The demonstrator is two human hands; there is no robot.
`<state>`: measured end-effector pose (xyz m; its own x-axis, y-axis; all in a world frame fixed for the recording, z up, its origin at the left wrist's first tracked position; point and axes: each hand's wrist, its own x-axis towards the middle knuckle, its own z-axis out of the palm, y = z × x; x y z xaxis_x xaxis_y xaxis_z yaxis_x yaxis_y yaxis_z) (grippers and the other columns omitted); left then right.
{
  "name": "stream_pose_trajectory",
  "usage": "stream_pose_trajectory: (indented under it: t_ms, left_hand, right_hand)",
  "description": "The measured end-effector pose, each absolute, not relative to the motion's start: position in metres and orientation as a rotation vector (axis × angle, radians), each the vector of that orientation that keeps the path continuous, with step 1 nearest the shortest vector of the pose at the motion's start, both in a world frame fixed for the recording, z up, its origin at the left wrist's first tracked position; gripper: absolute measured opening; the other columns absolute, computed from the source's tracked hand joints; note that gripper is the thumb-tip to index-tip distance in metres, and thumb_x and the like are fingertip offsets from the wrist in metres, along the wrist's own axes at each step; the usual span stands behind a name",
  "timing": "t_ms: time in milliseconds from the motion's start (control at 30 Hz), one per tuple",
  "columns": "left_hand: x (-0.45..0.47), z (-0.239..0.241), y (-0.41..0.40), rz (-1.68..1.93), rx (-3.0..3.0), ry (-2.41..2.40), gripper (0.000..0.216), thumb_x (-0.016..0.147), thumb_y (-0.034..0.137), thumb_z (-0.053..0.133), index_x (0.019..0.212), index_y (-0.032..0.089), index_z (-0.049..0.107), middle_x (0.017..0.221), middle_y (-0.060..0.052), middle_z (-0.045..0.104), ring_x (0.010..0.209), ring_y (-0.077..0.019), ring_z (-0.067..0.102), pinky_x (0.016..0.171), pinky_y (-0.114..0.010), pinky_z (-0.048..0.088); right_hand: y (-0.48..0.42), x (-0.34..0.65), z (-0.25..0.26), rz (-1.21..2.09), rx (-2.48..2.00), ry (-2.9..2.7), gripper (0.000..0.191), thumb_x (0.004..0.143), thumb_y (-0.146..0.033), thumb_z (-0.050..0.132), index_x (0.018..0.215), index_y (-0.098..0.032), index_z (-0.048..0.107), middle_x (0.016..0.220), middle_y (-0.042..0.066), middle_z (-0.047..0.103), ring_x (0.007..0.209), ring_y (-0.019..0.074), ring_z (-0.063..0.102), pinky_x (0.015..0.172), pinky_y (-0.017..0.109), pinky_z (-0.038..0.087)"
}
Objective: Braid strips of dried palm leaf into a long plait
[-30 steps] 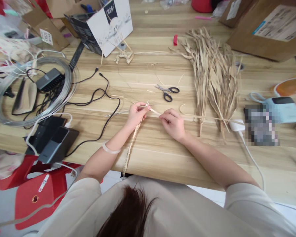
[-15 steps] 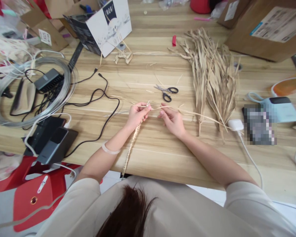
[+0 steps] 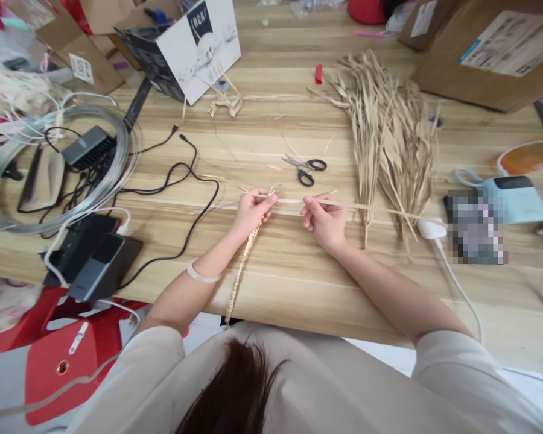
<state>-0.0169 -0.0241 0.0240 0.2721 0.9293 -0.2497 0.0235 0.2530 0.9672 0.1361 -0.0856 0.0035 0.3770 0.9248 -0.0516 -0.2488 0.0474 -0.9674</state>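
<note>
Between thumb and fingers, my left hand (image 3: 254, 211) pinches the top end of a pale braided straw cord (image 3: 243, 265). The cord hangs down over the table's front edge toward my lap, and short loose ends stick up above the thumb. From there a thin straw strip (image 3: 292, 201) runs nearly level to my right hand (image 3: 324, 220), which is closed on it. The strip goes on past that hand to the right, across the stems of the dried leaves (image 3: 366, 144). Black-handled scissors (image 3: 305, 169) lie partly spread beyond my hands.
A coil of clear tubing or wire (image 3: 133, 157), black cables (image 3: 215, 199) and a dark power bank (image 3: 104, 265) lie left. A light blue power bank (image 3: 516, 202) and a white charger (image 3: 431, 229) are at right. Cardboard boxes (image 3: 461, 72) and a printed white box (image 3: 199, 48) stand behind.
My right hand has moved a little to the right along the strip, which is now straighter and tauter. My left hand keeps its place on the cord.
</note>
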Motion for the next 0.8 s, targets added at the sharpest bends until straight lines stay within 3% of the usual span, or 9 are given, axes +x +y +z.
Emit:
stream_pose_trajectory:
  t_ms: [200,300,367,433,500,600,700,800]
  left_hand:
    - [-0.017,0.021,-0.023,0.827,1.134,1.114,0.027,0.068,0.032,0.073,0.075,0.014,0.054,0.062,0.003,0.062,0.037,-0.0016,0.043,0.033,-0.016,0.03]
    - [-0.017,0.021,-0.023,0.828,1.129,1.125,0.027,0.069,0.031,0.072,0.075,0.014,0.053,0.061,0.003,0.062,0.037,-0.0018,0.042,0.033,-0.016,0.03]
    - [-0.017,0.021,-0.024,0.82,1.13,1.132,0.026,0.07,0.031,0.072,0.075,0.014,0.053,0.061,0.003,0.062,0.037,-0.0019,0.042,0.033,-0.016,0.031]
    - [-0.017,0.021,-0.024,0.813,1.136,1.141,0.024,0.071,0.03,0.071,0.076,0.014,0.053,0.061,0.003,0.062,0.037,-0.0019,0.042,0.034,-0.016,0.031]
    - [-0.017,0.021,-0.024,0.813,1.144,1.146,0.024,0.071,0.03,0.07,0.076,0.014,0.054,0.061,0.003,0.061,0.037,-0.0016,0.042,0.034,-0.015,0.032]
    - [-0.017,0.021,-0.024,0.808,1.147,1.144,0.024,0.071,0.031,0.071,0.076,0.013,0.055,0.061,0.003,0.061,0.037,-0.0013,0.043,0.034,-0.015,0.031]
    - [-0.017,0.02,-0.024,0.805,1.152,1.145,0.025,0.071,0.032,0.071,0.077,0.013,0.055,0.062,0.003,0.061,0.037,-0.0014,0.043,0.034,-0.015,0.031]
    - [-0.017,0.019,-0.023,0.803,1.161,1.15,0.025,0.071,0.032,0.07,0.077,0.013,0.054,0.062,0.003,0.061,0.037,-0.0015,0.043,0.034,-0.015,0.031]
  right_hand:
    - [-0.081,0.138,0.001,1.118,-1.1,-0.598,0.033,0.07,-0.044,0.073,0.078,-0.02,0.051,0.058,-0.004,0.064,0.04,0.009,0.058,0.028,0.016,0.035]
    - [-0.078,0.143,0.001,1.242,-1.033,-0.621,0.028,0.072,-0.04,0.07,0.09,-0.022,0.057,0.087,0.001,0.073,0.074,0.012,0.071,0.043,0.015,0.049]
    - [-0.077,0.146,0.002,1.311,-0.996,-0.694,0.028,0.078,-0.041,0.063,0.099,-0.024,0.059,0.109,0.003,0.07,0.1,0.0145,0.068,0.059,0.019,0.058]
    - [-0.077,0.148,0.001,1.364,-0.966,-0.721,0.031,0.085,-0.047,0.051,0.103,-0.024,0.059,0.116,0.004,0.068,0.11,0.0166,0.063,0.072,0.026,0.06]
    - [-0.077,0.148,0.0,1.389,-0.961,-0.672,0.036,0.087,-0.052,0.045,0.099,-0.023,0.061,0.111,0.005,0.07,0.108,0.0172,0.065,0.078,0.03,0.06]
    - [-0.076,0.146,-0.003,1.387,-0.982,-0.57,0.021,0.078,-0.04,0.065,0.091,-0.024,0.062,0.099,0.001,0.073,0.098,0.0142,0.068,0.077,0.026,0.059]
    - [-0.076,0.143,-0.001,1.429,-0.969,-0.461,0.026,0.065,-0.024,0.078,0.086,-0.025,0.061,0.087,-0.004,0.073,0.084,0.0101,0.07,0.069,0.019,0.058]
    - [-0.077,0.141,0.005,1.496,-0.939,-0.383,0.028,0.06,-0.025,0.081,0.078,-0.022,0.06,0.077,-0.005,0.072,0.072,0.0088,0.07,0.059,0.015,0.056]
